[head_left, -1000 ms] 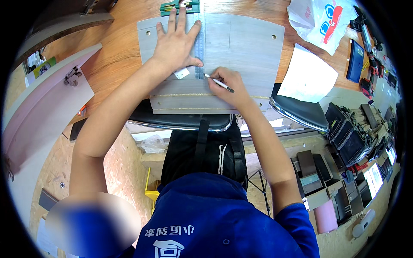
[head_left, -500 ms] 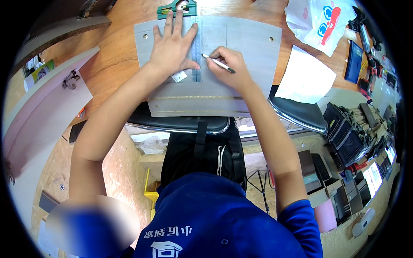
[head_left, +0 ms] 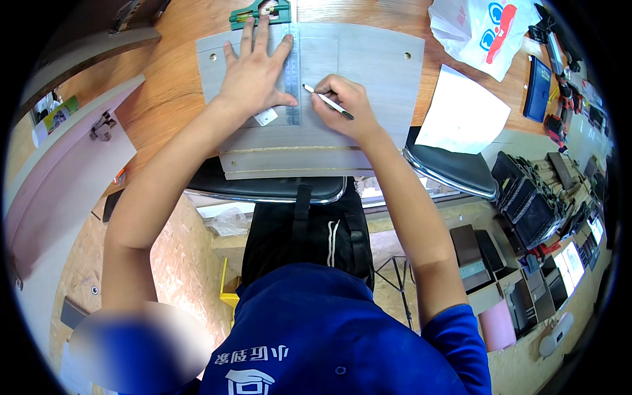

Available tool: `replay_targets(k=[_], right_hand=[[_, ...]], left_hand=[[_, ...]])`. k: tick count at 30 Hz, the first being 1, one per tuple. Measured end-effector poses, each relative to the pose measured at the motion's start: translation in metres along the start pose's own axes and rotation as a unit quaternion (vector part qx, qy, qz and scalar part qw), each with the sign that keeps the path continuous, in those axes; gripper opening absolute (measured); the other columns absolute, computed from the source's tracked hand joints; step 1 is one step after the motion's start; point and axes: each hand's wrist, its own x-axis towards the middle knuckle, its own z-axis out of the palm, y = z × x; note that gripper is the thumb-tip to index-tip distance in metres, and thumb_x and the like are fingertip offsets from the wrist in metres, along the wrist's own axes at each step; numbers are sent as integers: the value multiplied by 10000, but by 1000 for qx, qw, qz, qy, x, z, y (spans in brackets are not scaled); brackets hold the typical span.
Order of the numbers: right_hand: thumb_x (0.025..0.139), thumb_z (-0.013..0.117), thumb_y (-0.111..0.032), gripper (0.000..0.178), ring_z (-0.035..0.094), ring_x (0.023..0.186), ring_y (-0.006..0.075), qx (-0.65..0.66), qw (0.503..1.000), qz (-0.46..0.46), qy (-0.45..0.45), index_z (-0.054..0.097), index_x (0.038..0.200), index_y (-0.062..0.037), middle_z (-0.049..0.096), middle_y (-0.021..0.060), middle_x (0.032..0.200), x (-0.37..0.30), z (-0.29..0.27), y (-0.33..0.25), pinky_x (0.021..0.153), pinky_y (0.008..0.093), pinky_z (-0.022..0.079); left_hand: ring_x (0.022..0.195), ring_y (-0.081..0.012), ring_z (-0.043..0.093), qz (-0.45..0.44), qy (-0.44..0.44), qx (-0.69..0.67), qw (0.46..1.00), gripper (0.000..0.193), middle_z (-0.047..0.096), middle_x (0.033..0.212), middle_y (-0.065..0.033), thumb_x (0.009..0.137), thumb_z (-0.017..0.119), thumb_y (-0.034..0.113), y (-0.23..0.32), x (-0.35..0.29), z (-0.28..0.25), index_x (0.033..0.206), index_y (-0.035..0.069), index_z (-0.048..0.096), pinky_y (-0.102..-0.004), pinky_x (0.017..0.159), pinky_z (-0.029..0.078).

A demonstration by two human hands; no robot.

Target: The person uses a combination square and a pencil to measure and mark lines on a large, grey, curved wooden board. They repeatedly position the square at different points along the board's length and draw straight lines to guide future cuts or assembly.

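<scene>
A grey board (head_left: 368,85) lies on the wooden table, with a small round hole near each far corner and thin lines drawn on it. Across it runs the clear-looking blade of a combination square (head_left: 293,79), whose green head sits at the board's far edge. My left hand (head_left: 253,79) is open, fingers spread flat, pressing on the board and the blade's left side. In the fingers of my right hand (head_left: 345,108) is a slim white pen (head_left: 329,102) with a black end. Its tip points at the board beside the blade's right edge. A small white label (head_left: 266,117) shows below my left hand.
A white sheet of paper (head_left: 464,112) and a plastic bag (head_left: 484,33) lie to the right. A black chair seat (head_left: 263,183) is under the board's near edge. A pale curved panel with a hinge (head_left: 72,158) stands at the left.
The whole view has shifted slightly, so everything sits a little further left. My right hand with the pen has moved slightly nearer to me. My left hand stays on the blade.
</scene>
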Motion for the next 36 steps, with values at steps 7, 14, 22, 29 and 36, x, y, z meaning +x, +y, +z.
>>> replay_targets(k=[7, 14, 22, 29, 36], right_hand=[[857, 722, -6, 114, 612, 637, 109, 0, 1000, -29, 6, 609, 850, -21, 645, 62, 776, 1, 1, 1, 574, 248, 488], [855, 720, 14, 118, 592, 613, 81, -6, 999, -49, 11, 608, 843, -19, 638, 48, 769, 1, 1, 4, 554, 231, 471], [850, 725, -36, 127, 643, 644, 186, -2, 999, -39, 9, 600, 854, -10, 646, 102, 763, 0, 0, 6, 588, 292, 508], [857, 719, 15, 114, 601, 623, 95, -7, 998, -64, 11, 609, 842, -15, 637, 53, 764, 0, 0, 7, 572, 237, 483], [862, 718, 10, 104, 632, 649, 102, 4, 998, -59, 7, 616, 848, -5, 653, 61, 776, -1, 0, 9, 593, 241, 519]], left_hand=[[1543, -491, 128, 11, 17, -2, 1000, 1180, 102, 1671, -272, 556, 933, 561, -3, -1, 5, 1550, 178, 423, -775, 1091, 313], [1532, -517, 136, 25, 42, -6, 999, 1161, 123, 1659, -295, 563, 928, 561, -7, 0, 11, 1539, 179, 430, -804, 1064, 316], [1532, -501, 152, 19, 25, 9, 999, 1184, 121, 1666, -268, 541, 941, 551, -2, 0, 4, 1540, 172, 432, -776, 1086, 320], [1532, -492, 162, 20, 33, 6, 999, 1178, 128, 1666, -267, 544, 944, 541, -4, 0, 8, 1540, 177, 429, -762, 1092, 324], [1532, -491, 164, 23, 34, 9, 999, 1187, 141, 1664, -268, 544, 942, 542, -6, 0, 9, 1547, 182, 419, -756, 1097, 323]])
